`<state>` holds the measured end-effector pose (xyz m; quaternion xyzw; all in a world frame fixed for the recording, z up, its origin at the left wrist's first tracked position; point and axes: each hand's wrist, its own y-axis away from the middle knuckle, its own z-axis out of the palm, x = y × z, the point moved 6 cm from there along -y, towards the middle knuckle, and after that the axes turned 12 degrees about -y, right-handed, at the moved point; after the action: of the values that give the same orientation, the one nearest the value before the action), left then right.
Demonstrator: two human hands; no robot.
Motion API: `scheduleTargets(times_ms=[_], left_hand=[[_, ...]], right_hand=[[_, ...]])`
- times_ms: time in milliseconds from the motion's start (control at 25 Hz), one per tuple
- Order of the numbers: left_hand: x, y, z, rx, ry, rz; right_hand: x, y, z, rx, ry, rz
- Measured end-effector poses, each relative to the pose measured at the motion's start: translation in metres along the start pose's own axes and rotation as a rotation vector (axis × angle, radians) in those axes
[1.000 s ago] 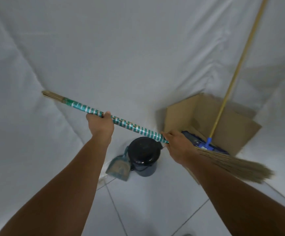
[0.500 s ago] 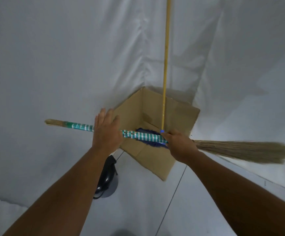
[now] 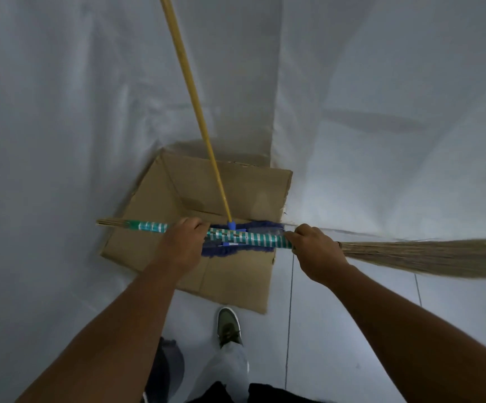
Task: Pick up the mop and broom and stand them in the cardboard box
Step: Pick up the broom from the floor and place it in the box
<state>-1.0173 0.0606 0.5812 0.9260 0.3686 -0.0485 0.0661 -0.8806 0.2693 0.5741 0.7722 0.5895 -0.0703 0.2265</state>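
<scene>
I hold the broom (image 3: 253, 238) level across the open top of the cardboard box (image 3: 236, 187). Its handle is wrapped in green and silver stripes, and its straw bristles fan out to the right past the box. My left hand (image 3: 182, 245) grips the handle near its left end, and my right hand (image 3: 316, 251) grips it where the bristles begin. The mop (image 3: 198, 112) stands in the box, its yellow pole leaning up and to the left toward the wall. Its blue head lies on the box floor, partly hidden behind the broom handle.
The box sits on a pale tiled floor against white sheeting that covers the walls. My shoe (image 3: 228, 327) is just in front of the box. A dark round bin (image 3: 167, 367) shows at the bottom, under my left forearm.
I have stepped closer, so the box now lies directly below the broom. The bin has slid down to the bottom of the view, and my foot has come into sight.
</scene>
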Motion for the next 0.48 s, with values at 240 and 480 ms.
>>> scheduleTargets(times_ms=[240, 480], left_hand=[[-0.007, -0.095, 0.064, -0.065, 0.044, 0.101], [0.01, -0.152, 0.205, -0.1, 0.07, 0.067]], right_hand=[[0.046, -0.08, 0.039, -0.054, -0.049, 0.156], [0.125, -0.173, 0.145, -0.129, -0.051, 0.108]])
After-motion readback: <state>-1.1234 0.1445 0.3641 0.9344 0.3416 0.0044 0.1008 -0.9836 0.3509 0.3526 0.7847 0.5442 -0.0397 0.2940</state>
